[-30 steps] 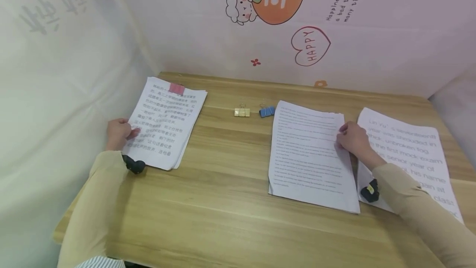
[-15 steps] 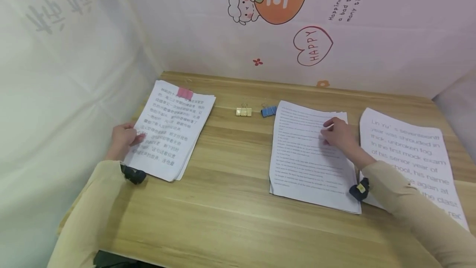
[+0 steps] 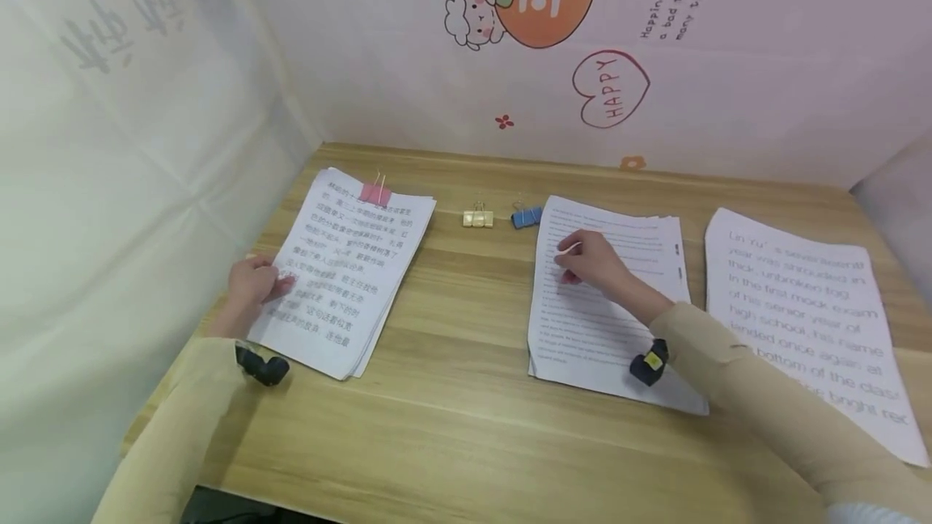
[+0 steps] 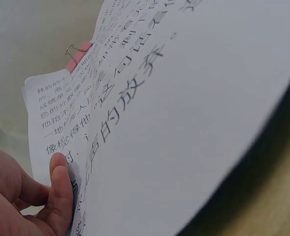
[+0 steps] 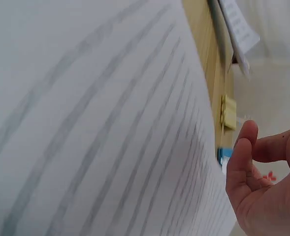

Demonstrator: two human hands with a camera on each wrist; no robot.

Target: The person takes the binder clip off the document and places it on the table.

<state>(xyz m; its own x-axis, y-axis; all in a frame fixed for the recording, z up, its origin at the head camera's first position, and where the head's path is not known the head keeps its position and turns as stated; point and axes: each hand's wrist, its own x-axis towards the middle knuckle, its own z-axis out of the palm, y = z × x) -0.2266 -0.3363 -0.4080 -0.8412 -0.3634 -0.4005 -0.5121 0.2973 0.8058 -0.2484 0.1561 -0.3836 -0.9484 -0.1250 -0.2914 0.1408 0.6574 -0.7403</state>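
Observation:
My left hand (image 3: 251, 285) pinches the left edge of a paper stack (image 3: 349, 281) printed with large Chinese characters. A pink binder clip (image 3: 375, 194) bites its top edge, one wire handle standing up in the head view. In the left wrist view, the left hand (image 4: 41, 196) has thumb and fingers at the sheets' edge, and the pages bulge towards the camera. Over a second stack (image 3: 612, 338) with small printed lines hovers my right hand (image 3: 593, 261), loosely curled. Nothing sits between the fingertips of the right hand (image 5: 268, 182) in the right wrist view.
A gold binder clip (image 3: 477, 219) and a blue binder clip (image 3: 527, 217) lie near the middle stack's top left corner. At the far right lies a large-print English stack (image 3: 801, 297). White curtains (image 3: 131, 152) border the wooden table (image 3: 437, 427) at left and back.
The left hand and the clipped stack have shifted right and nearer to me. My right hand has moved left from the middle stack's right edge to over its upper left part.

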